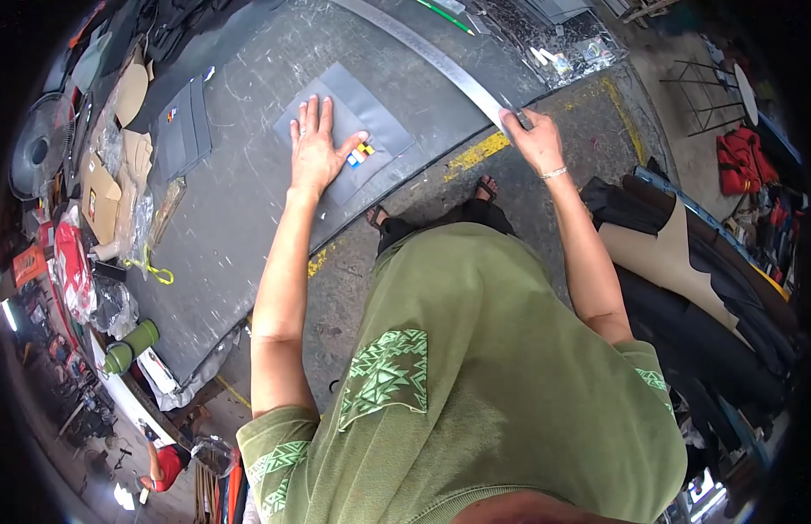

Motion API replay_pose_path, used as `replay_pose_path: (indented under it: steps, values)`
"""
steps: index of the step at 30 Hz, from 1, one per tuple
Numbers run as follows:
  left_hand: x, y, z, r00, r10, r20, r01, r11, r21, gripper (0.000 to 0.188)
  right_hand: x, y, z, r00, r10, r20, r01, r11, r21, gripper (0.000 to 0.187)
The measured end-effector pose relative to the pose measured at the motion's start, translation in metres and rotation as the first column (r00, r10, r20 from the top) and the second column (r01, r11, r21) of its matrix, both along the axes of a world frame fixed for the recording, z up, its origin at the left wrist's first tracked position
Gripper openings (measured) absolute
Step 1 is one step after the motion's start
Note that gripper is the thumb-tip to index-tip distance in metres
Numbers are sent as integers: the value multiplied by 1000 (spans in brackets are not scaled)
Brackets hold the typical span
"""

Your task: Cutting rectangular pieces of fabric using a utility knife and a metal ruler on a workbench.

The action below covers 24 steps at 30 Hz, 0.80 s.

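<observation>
My left hand (314, 153) lies flat, fingers spread, on a grey sheet piece (371, 118) near the table's front edge. Beside its thumb, a small patch of coloured blocks (360, 155) in yellow, red, blue and white shows on the grey material. My right hand (538, 144) is closed at the near end of a long metal ruler (423, 54), just past the table edge. A dark slim tool (521, 117), perhaps a cutter, sticks out between its thumb and fingers. The ruler stretches away to the far side of the table.
Another grey piece (183, 131) with a coloured patch lies left on the dark worktable (240, 192), near cardboard offcuts (104, 196). A green pencil (446, 17) lies at the far side. Rolls of dark material (685, 288) stand at right. A person in red (168, 467) is at lower left.
</observation>
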State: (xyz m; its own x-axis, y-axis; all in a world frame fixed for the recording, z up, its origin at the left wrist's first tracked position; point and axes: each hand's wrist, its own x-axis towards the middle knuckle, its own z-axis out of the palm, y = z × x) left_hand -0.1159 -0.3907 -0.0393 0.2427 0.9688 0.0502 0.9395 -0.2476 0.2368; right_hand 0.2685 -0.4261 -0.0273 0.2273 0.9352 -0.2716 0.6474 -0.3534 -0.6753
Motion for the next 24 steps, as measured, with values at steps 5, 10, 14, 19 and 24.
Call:
replay_pose_path:
  steps: [5, 10, 14, 19, 24]
  values:
    - [61, 23, -13, 996, 44, 73, -50, 995, 91, 100, -10, -33, -28, 980, -107, -168, 119, 991, 61, 52]
    - [81, 36, -23, 998, 63, 32, -67, 988, 140, 61, -39, -58, -28, 985, -76, -155, 77, 997, 5, 43]
    - [80, 38, -26, 998, 53, 39, -59, 986, 156, 62, -44, -63, -28, 998, 49, -31, -50, 998, -48, 46]
    - [92, 54, 0, 991, 30, 129, -48, 989, 141, 58, -37, -55, -4, 995, 101, -1, -101, 995, -23, 50]
    - [81, 68, -10, 997, -27, 76, 13, 984, 178, 71, -31, -51, -8, 984, 165, -74, -171, 981, -91, 57]
